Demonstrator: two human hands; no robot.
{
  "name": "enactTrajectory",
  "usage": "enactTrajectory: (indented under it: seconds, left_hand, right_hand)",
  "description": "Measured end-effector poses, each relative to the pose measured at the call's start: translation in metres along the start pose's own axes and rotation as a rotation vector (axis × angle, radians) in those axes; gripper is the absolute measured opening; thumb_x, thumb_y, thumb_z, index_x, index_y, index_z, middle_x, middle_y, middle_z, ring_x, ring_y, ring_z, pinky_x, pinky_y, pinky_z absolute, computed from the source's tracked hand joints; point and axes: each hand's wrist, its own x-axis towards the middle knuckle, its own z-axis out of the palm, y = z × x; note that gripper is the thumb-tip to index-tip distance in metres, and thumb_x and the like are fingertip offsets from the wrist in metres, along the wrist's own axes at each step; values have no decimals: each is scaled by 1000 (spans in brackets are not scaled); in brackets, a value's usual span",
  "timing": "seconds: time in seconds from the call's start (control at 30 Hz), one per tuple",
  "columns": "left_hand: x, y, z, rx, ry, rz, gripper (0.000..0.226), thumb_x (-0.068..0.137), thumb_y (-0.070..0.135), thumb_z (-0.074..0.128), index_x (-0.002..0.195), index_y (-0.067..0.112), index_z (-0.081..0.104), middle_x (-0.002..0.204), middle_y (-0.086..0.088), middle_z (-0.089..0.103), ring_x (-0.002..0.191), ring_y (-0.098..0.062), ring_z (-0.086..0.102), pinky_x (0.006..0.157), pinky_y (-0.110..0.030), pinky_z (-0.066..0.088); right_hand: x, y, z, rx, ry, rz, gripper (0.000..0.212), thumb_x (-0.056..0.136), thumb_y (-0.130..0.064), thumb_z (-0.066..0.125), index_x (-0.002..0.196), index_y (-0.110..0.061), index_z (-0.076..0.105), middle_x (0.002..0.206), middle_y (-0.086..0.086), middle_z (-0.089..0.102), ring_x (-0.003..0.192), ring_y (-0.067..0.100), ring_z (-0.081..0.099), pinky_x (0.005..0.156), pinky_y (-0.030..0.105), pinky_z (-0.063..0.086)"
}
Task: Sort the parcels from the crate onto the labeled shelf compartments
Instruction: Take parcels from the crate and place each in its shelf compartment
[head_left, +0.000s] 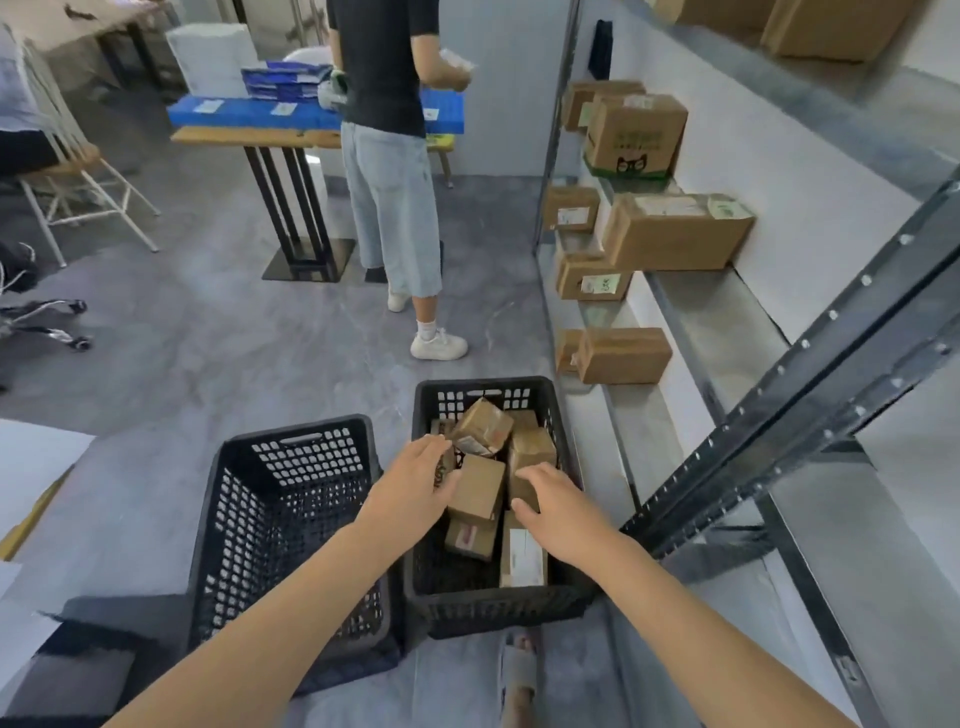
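Observation:
A black plastic crate (566, 603) on the floor holds several small brown cardboard parcels. Both my hands reach down into it. My left hand (415, 483) hovers with relaxed fingers at the left side of a small square parcel (478, 486). My right hand (550, 501) spreads over the parcels on the crate's right side, its fingers loosely bent above a parcel (530, 452); I cannot tell whether it touches one. A long parcel with a white label (522, 558) lies near the crate's front. The metal shelf (727, 332) on the right carries several boxes on its levels.
A second black crate (291, 525), empty, stands left of the first. A person in a dark shirt (387, 156) stands ahead at a table (249, 136) with blue items. A dark slanted shelf post (810, 364) crosses the right side. My foot (519, 670) is behind the crate.

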Motion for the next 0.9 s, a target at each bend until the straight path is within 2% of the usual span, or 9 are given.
enactTrajectory:
  seconds: [0.23, 0.37, 0.5, 0.7, 0.77, 0.83, 0.9]
  left_hand:
    - [114, -21, 57, -82, -61, -152, 48, 101, 33, 50, 145, 16, 44, 149, 0, 44, 138, -15, 41, 115, -32, 34]
    - [171, -50, 90, -128, -73, -278, 46, 100, 31, 51, 144, 16, 46, 148, 0, 46, 135, -15, 43, 113, -29, 35]
    - [208, -82, 144, -184, -161, -396, 48, 100, 28, 53, 144, 12, 44, 144, -3, 49, 130, -18, 49, 108, -29, 40]
    - [242, -139, 236, -180, -342, -509, 49, 102, 25, 49, 147, 10, 38, 147, -7, 45, 133, -21, 46, 108, -30, 37]
    - [251, -152, 262, -173, -371, -526, 49, 102, 24, 47, 147, 10, 36, 146, -7, 44, 131, -22, 47, 104, -29, 39]
    - [260, -163, 284, -169, -379, -540, 51, 101, 22, 49, 148, 8, 34, 147, -9, 43, 132, -23, 47, 104, -29, 39]
    - [267, -173, 303, -189, -370, -564, 52, 100, 19, 51, 147, 7, 34, 147, -10, 44, 131, -24, 47, 103, -28, 39]
  right_hand:
    - [125, 59, 5, 95, -104, 31, 50, 102, -34, 49, 149, -20, 37, 154, -1, 37, 138, 16, 41, 111, 35, 40]
    - [183, 89, 21, 133, -201, 66, 51, 103, -35, 46, 150, -20, 34, 153, 0, 36, 136, 17, 42, 108, 33, 40]
    - [238, 120, 58, 182, -305, 159, 52, 104, -34, 44, 152, -18, 32, 154, -1, 34, 132, 18, 45, 105, 34, 43]
    - [298, 152, 141, 275, -484, 338, 55, 106, -34, 40, 155, -15, 24, 157, 3, 32, 133, 23, 46, 104, 36, 44]
    - [312, 162, 168, 274, -515, 407, 59, 106, -36, 40, 157, -16, 18, 157, 4, 35, 129, 24, 52, 100, 37, 47]
    - [323, 171, 192, 304, -531, 468, 60, 106, -36, 41, 156, -14, 15, 153, 5, 40, 125, 23, 54, 90, 31, 49]
    - [333, 179, 216, 364, -512, 510, 60, 105, -34, 42, 155, -14, 14, 140, 6, 51, 103, 18, 61, 70, 24, 46]
